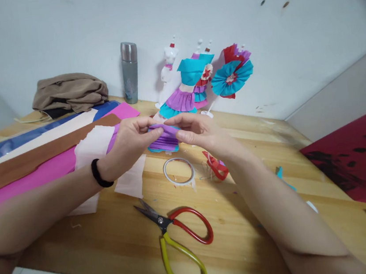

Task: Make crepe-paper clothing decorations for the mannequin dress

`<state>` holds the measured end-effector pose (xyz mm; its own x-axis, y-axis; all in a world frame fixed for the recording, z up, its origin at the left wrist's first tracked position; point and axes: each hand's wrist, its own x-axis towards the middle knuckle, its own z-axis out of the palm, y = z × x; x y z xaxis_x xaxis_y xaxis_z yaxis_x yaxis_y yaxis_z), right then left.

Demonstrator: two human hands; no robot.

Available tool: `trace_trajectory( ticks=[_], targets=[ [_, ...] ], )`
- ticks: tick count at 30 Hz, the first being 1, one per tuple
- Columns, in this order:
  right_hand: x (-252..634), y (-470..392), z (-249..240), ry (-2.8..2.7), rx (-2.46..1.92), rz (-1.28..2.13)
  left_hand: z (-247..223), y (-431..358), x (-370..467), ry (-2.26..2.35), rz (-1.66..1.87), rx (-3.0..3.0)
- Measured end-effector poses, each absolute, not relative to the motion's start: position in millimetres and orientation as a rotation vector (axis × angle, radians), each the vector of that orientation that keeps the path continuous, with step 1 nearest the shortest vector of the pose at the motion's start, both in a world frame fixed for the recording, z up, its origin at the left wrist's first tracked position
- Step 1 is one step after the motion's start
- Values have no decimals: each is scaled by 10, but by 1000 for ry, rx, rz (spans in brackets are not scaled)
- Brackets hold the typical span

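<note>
Between my hands, above the table, is a piece of purple pleated crepe paper (165, 143) with a turquoise edge along its lower side. My left hand (136, 136) pinches its upper left part between thumb and fingers. At the upper right edge, my right hand (198, 130) has its thumb and fingertips closed on the same paper. A thin ring of tape (165, 176) lies on the table below it. Closer to me rest open-bladed scissors (162, 222) with one red and one yellow handle. Red ribbon-like scraps (218, 168) lie beneath my right wrist.
Paper dresses and rosettes on white stands (192, 76) are along the wall, beside a grey flask (130, 72). Brown cloth (70, 90) is heaped at the back left. Coloured crepe sheets (48, 155) spread across the left. A red box (362, 159) stands at right.
</note>
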<state>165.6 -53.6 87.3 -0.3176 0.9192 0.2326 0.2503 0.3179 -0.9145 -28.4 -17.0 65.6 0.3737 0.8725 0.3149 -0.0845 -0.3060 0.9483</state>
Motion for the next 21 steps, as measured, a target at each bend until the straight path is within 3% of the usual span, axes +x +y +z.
trace_trajectory(
  ticks=[21],
  targets=[
    [1564, -512, 847, -1648, -1168, 1041, 614, -149, -277, 765, 1168, 1551]
  ],
)
